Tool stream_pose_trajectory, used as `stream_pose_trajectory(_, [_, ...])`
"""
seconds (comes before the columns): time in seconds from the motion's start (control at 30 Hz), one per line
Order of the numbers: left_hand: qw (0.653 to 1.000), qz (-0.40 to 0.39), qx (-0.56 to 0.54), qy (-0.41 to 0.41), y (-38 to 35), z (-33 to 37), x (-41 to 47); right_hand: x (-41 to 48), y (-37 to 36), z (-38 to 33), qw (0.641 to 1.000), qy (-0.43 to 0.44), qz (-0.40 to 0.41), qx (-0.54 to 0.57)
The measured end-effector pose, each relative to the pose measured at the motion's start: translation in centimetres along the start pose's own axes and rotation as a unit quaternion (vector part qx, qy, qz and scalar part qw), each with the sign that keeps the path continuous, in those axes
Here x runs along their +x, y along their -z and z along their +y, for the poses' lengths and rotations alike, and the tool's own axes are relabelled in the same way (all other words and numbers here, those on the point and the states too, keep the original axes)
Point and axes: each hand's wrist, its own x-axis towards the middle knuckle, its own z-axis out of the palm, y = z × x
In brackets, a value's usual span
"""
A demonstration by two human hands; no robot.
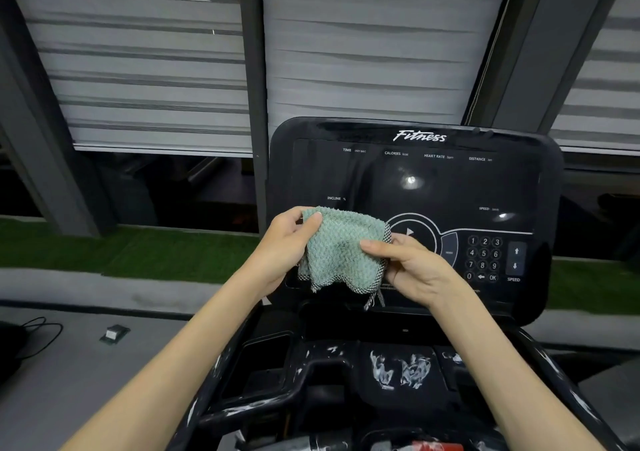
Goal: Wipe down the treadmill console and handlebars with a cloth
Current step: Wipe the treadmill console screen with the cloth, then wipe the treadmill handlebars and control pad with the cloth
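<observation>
A pale green textured cloth (341,250) with a dark checked border hangs in the air in front of the black treadmill console (415,180). My left hand (284,243) pinches its upper left corner. My right hand (412,267) grips its right edge, thumb across the front. The cloth is held just off the lower left of the glossy screen, beside the round play button (410,232). Below, the black handlebars (263,402) and the centre grip pad (398,371) carry white smears and flecks.
A number keypad (483,258) and speed arrows (516,258) sit at the console's right. Tray pockets (266,350) lie under the screen. Grey blinds (156,70) hang behind. A strip of green turf (138,250) and a cable (41,333) lie on the left.
</observation>
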Motion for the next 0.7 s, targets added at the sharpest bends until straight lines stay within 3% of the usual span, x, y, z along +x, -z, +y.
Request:
stream_pose_trajectory(0.17, [0.999,0.010,-0.030,0.015,0.4,-0.3,-0.4,0.1,-0.2,0.6,1.000,-0.022,0.003,0.002])
stream_pose_trajectory(0.27, [0.997,-0.031,-0.063,0.018,0.9,-0.5,-0.9,0.2,-0.3,0.7,1.000,-0.026,0.003,-0.011])
stream_pose_trajectory(0.37, [0.997,-0.068,0.016,-0.023,1.4,-0.4,-1.6,0.4,-0.3,0.9,0.999,-0.023,0.013,-0.026])
stream_pose_trajectory(0.7, [0.981,0.028,0.181,-0.070,2.8,-1.7,-2.4,0.7,-2.0,2.6,0.993,0.000,-0.005,-0.118])
